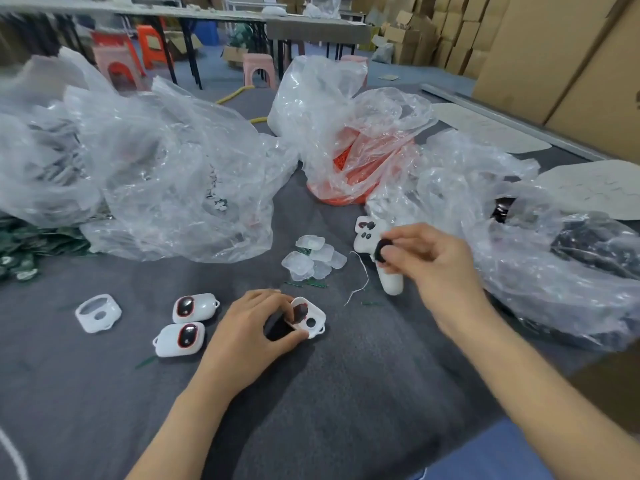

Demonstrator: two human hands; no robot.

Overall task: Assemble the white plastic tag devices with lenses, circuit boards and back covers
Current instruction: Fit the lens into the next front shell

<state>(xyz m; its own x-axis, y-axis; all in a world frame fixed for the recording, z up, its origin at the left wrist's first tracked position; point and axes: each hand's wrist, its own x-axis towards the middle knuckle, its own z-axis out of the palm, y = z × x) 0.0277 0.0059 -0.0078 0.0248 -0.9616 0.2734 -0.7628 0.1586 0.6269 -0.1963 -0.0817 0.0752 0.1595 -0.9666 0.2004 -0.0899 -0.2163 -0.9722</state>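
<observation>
While left hand (256,327) grips white shell (310,317) at lower centre of frame, fingers curled round it, dark lens sitting in it, right hand (429,261) pinches small black round part (382,250) right of centre. Grey tabletop (346,393) underneath. Two lensed tags (194,306) side by side lower left, empty shell (98,312) further left. Clear covers (313,258) piled mid-frame, plastic bags (166,174) behind.
</observation>
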